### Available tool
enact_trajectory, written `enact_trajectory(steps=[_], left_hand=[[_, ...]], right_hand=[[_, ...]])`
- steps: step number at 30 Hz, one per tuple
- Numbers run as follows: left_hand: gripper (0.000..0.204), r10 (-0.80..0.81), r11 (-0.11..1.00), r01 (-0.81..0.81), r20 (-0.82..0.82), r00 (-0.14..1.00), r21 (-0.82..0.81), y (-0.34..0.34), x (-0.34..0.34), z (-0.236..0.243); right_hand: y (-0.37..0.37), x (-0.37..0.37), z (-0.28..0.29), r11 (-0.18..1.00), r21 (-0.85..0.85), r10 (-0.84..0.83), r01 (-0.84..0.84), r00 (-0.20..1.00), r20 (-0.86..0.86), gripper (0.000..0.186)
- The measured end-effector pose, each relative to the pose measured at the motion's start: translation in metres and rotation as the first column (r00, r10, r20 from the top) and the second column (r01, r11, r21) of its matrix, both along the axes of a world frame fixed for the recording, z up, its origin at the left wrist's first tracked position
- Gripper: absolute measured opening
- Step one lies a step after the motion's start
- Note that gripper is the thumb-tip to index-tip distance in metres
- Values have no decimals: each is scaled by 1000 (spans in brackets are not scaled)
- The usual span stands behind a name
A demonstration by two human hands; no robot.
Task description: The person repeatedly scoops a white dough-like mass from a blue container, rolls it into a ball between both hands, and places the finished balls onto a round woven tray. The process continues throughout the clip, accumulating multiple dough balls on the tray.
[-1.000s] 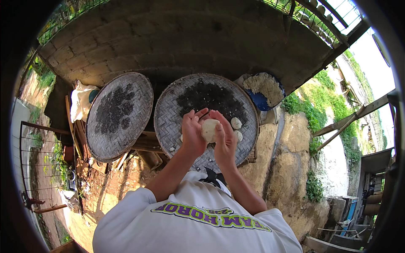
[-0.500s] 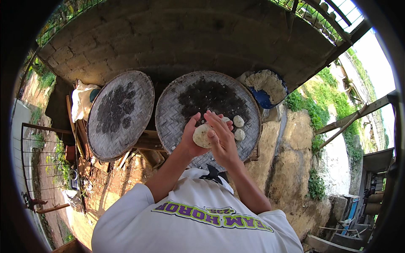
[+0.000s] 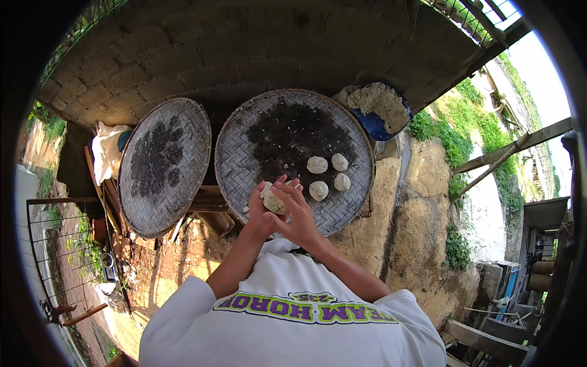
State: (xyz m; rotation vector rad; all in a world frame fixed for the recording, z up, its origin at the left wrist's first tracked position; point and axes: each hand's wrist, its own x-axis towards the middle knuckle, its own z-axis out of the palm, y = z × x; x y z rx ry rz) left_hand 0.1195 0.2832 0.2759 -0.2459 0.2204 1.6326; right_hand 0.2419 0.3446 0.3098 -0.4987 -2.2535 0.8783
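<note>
Grey block wall [image 3: 244,49] runs along the far side, mostly in shade. In front of it there's a big round woven tray [image 3: 235,153] with a dark patch over its far half, plus a tilted second woven tray [image 3: 192,156] off to the left. Far right, just beside the big one, is a blue basin [image 3: 372,124] with a heap of pale crumbly stuff [image 3: 382,101] in it.

Now the hands: the left hand [image 3: 262,214] cups a pale lump [image 3: 273,202], and the right hand [image 3: 295,212] comes across with its fingers laid over it, so the lump sits between them above the tray's near side. Can't tell how hard they're squeezing.

My two cents: press evenly, turn it a little between presses, and go easy, since it looks like it could crack. Smallest of all, four pale balls [image 3: 318,191] rest on the tray's right half in a rough square, decent shape guide imo.
</note>
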Motion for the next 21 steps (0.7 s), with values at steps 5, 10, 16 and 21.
enact_trajectory(steps=[5, 10, 16, 21], left_hand=[[66, -166, 916, 84, -180, 970, -392, -10, -14, -17], [70, -134, 885, -11, -277, 952, -466, -62, -27, -44], [54, 203, 749, -314, -249, 947, -584, -146, -41, -57], [51, 333, 559, -443, -300, 894, -701, -195, -31, -41]], right_hand=[[31, 1, -47, 453, -890, -34, 51, 999, 39, 43], [74, 7, -121, -448, -893, -247, -33, 965, 89, 50], [139, -38, -174, 196, -894, -214, 403, 907, 362, 45], [184, -72, -199, 998, -28, -41, 56, 918, 394, 57]])
